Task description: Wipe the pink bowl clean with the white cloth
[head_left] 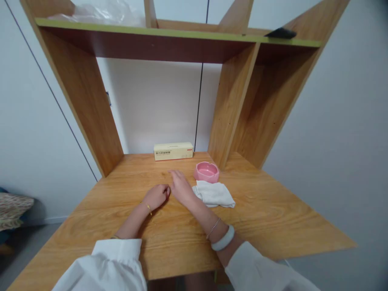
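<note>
My left hand is closed with its fingers curled in, low over the wooden tabletop; whether anything is inside is hidden. Just right of it, my right hand reaches a little farther forward, palm down, fingers stretched out and holding nothing visible. A folded white cloth lies beside my right wrist. Behind that cloth stands a pink bowl with an angular rim. At the back of the tabletop is a long cream box with dark printing on its front.
Wooden uprights rise from the back of the tabletop and carry a shelf with a green edge. Up there are clear plastic wrapping and a dark flat object. Patterned fabric shows at far left.
</note>
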`<state>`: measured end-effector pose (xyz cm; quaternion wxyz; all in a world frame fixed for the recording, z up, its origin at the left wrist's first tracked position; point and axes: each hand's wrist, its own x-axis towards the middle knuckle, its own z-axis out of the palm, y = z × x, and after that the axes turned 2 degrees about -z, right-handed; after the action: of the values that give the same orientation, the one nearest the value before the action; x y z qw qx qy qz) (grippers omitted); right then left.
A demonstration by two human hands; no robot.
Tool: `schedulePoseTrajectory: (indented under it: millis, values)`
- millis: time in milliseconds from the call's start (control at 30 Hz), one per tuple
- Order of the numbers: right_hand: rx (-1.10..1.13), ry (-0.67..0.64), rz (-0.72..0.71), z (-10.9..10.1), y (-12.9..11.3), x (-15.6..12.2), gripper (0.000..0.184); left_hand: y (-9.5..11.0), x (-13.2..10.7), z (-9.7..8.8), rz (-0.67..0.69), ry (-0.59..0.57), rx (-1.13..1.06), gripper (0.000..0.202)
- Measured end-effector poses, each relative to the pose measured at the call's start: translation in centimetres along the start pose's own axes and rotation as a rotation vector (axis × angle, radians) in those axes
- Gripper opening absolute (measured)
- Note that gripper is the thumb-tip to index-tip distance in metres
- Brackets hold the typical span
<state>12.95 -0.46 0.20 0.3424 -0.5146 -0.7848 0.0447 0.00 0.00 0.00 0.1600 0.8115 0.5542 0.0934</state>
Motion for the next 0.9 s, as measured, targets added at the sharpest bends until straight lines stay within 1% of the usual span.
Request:
schedulePoseTrajectory:
  millis: [100,167,200,267,367,467,533,600,700,767,833,900]
  values:
    - [-0.249,0.118,0.14,-3.5,0.5,0.5,0.04,0.5,-0.3,-0.2,0.041,-0.002,-0.031,0.026]
    - [-0.448,0.133,0.265,-5.7,1.2,0.5,0.03,0.9,-0.6,-0.3,0.091,-0.003,-0.048,0.026]
    - [-0.521,0.104,0.318,-6.7,1.7,0.3,0.027,1.2,-0.8,-0.3,0.113,-0.008,-0.05,0.025]
    - [-0.599,0.022,0.403,-8.0,2.7,-0.2,0.028,1.8,-1.1,-0.3,0.151,-0.026,-0.043,0.025]
    - [-0.607,-0.133,0.499,-8.6,3.9,-0.9,0.034,2.5,-1.5,-0.3,0.198,-0.059,-0.033,0.024]
    - [-0.595,-0.253,0.505,-8.4,3.9,-0.8,0.029,2.8,-1.7,-0.3,0.237,-0.067,-0.05,0.024]
    - [-0.607,-0.266,0.476,-8.0,3.0,-0.2,0.025,2.8,-1.7,-0.2,0.25,-0.067,-0.059,0.023]
    - [-0.617,-0.254,0.431,-7.5,1.5,0.7,0.024,2.7,-1.6,-0.1,0.255,-0.072,-0.056,0.022]
    - [-0.59,-0.266,0.271,-6.3,-1.4,2.4,0.025,2.5,-1.3,0.2,0.258,-0.075,-0.039,0.021]
    - [-0.554,-0.289,0.16,-5.1,-3.4,3.7,0.024,2.3,-1.2,0.4,0.254,-0.066,-0.027,0.021]
    - [-0.52,-0.314,0.073,-3.5,-5.2,4.9,0.025,2.0,-1.0,0.7,0.251,-0.03,-0.04,0.021]
    - [-0.492,-0.348,0.006,-1.8,-6.8,6.0,0.025,1.7,-1.0,0.9,0.273,0.03,-0.096,0.024]
